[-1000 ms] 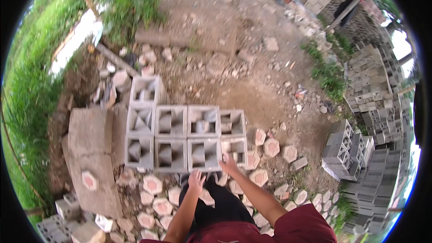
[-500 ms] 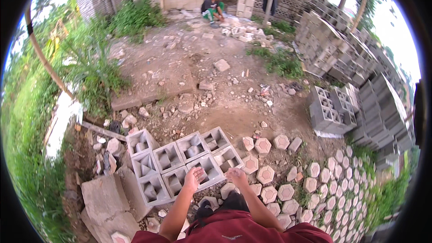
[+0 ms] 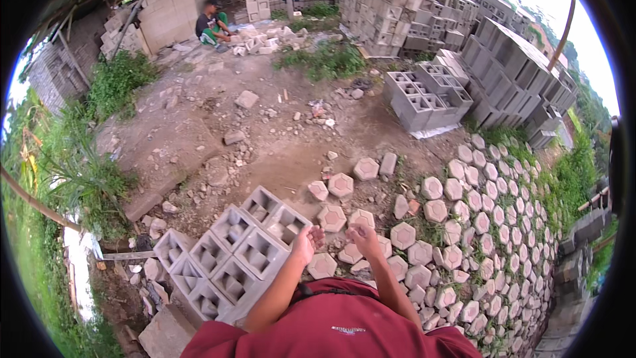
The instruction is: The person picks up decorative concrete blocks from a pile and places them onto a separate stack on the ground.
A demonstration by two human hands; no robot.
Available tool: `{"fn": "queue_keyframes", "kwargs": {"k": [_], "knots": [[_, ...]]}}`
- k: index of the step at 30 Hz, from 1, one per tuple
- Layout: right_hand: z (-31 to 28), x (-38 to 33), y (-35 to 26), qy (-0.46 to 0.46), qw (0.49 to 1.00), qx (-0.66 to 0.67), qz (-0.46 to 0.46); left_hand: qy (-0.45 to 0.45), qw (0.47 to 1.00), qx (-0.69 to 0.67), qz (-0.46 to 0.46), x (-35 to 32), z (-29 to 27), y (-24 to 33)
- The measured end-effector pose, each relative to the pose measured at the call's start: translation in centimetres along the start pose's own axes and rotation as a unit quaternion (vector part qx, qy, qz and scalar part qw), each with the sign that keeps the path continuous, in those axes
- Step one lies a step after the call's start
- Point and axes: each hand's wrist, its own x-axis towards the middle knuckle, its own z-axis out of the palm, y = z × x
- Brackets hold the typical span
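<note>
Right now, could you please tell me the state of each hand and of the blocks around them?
left hand: open, empty, above the hollow blocks.
right hand: loosely curled, empty.
hollow concrete blocks: lying side by side, cavities up.
hexagonal pavers: laid flat on ground.

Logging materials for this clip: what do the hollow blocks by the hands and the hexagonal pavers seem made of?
Hollow blocks: likely cast concrete, matte grey, grainy faces, square moulded cavities. Hexagonal pavers: probably concrete too, paler and pinkish, rough, chipped edges, uniform moulded shape.
</note>
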Motion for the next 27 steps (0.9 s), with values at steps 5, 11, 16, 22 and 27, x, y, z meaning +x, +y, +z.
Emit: {"fn": "queue_keyframes", "kwargs": {"k": [5, 11, 16, 22, 27], "knots": [[-9.0, -0.4, 0.0, 0.098, 0.994, -0.027, 0.036, -0.042, 0.995, 0.091, -0.016, 4.5, 8.0, -3.9], [-16.2, 0.4, 1.1, 0.176, 0.982, -0.022, 0.059, -0.087, 0.974, 0.21, -0.016, 8.7, 14.1, -6.1], [-20.2, 2.9, 2.5, 0.225, 0.967, 0.009, 0.121, -0.085, 0.933, 0.349, -0.032, 14.0, 18.8, -6.7], [-27.0, 12.5, 2.2, 0.243, 0.962, 0.017, 0.121, -0.119, 0.926, 0.353, -0.059, 25.0, 27.0, -5.6], [-33.8, 22.0, -1.6, 0.244, 0.96, -0.052, 0.124, -0.16, 0.924, 0.342, -0.065, 34.5, 37.2, -2.6]]}}
